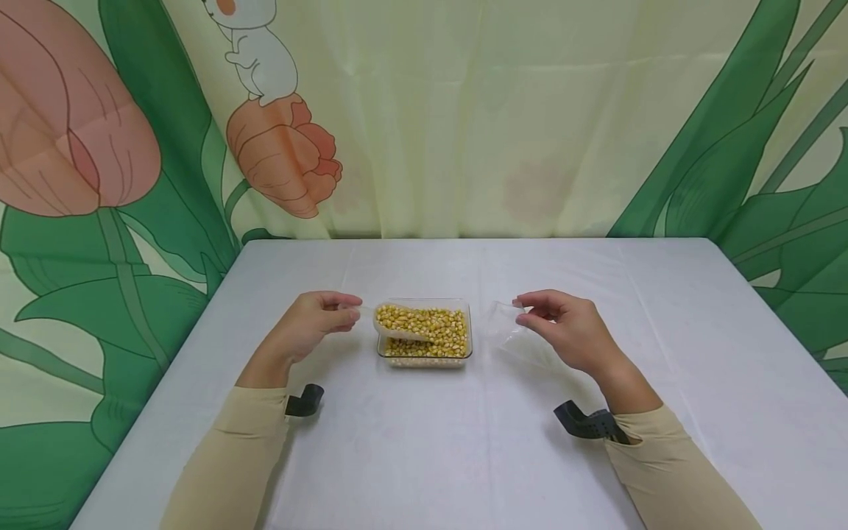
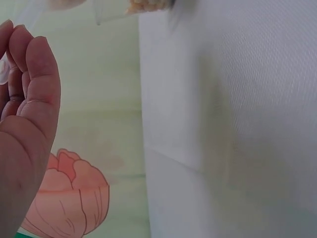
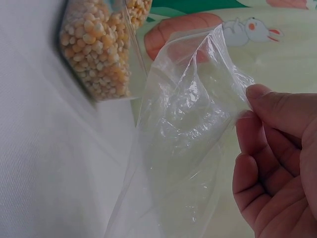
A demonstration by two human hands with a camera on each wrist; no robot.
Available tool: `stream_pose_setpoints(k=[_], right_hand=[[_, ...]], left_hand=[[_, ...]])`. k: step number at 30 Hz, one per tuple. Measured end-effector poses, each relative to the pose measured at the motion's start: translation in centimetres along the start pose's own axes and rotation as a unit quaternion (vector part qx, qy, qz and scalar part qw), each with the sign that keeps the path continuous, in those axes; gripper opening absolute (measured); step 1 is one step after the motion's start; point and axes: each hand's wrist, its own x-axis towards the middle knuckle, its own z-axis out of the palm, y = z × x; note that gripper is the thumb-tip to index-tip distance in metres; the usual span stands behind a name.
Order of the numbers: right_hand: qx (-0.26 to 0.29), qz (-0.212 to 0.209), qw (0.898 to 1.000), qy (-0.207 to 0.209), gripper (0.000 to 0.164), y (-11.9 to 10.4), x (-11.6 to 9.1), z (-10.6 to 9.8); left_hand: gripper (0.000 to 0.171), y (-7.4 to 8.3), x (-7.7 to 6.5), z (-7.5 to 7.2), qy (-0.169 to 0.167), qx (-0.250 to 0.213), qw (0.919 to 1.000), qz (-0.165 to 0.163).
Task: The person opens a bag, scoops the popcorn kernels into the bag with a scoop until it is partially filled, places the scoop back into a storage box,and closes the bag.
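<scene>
A clear rectangular container (image 1: pixel 425 361) full of yellow corn kernels (image 1: pixel 450 340) stands on the table. Just over its left side is a translucent scoop (image 1: pixel 405 335), heaped with kernels. My left hand (image 1: pixel 308 327) pinches the scoop's handle from the left. To the right of the container, my right hand (image 1: pixel 563 324) pinches the edge of a clear plastic bag (image 3: pixel 183 114) between thumb and fingers. The bag hangs limp and looks flat, with no kernels in it. In the left wrist view, the scoop's bowl is mostly out of frame.
A white cloth covers the table (image 1: pixel 397 449). Behind it hangs a curtain (image 1: pixel 464 125) printed with flowers, leaves and a rabbit. A black wrist mount (image 1: pixel 305 401) sits at the left sleeve and another black mount (image 1: pixel 589 423) at the right.
</scene>
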Motion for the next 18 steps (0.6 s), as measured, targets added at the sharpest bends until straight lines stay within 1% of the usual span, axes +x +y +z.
stream_pose_setpoints(k=[4, 8, 12, 16, 18], right_hand=[[0.001, 0.001, 1.0, -0.001, 0.026, 0.04, 0.01, 0.02], [0.003, 0.001, 1.0, -0.002, 0.025, 0.0, 0.03, 0.02], [0.006, -0.004, 1.0, -0.002, 0.025, -0.06, 0.05, 0.04], [0.007, -0.005, 1.0, -0.002, 0.025, -0.07, 0.07, 0.07], [0.006, -0.003, 1.0, -0.001, 0.025, -0.08, 0.07, 0.1]], left_hand=[[0.038, 0.06, -0.12, -0.25, 0.009, 0.003, 0.9999, -0.006], [0.038, 0.02, -0.27, -0.46, 0.009, 0.003, 0.9999, -0.013], [0.039, -0.02, -0.54, -0.73, 0.01, 0.014, 0.9995, -0.025], [0.039, -0.01, -0.76, -0.92, 0.014, 0.019, 0.9994, -0.024], [0.039, -0.12, -0.79, -0.95, 0.016, 0.011, 0.9995, -0.025]])
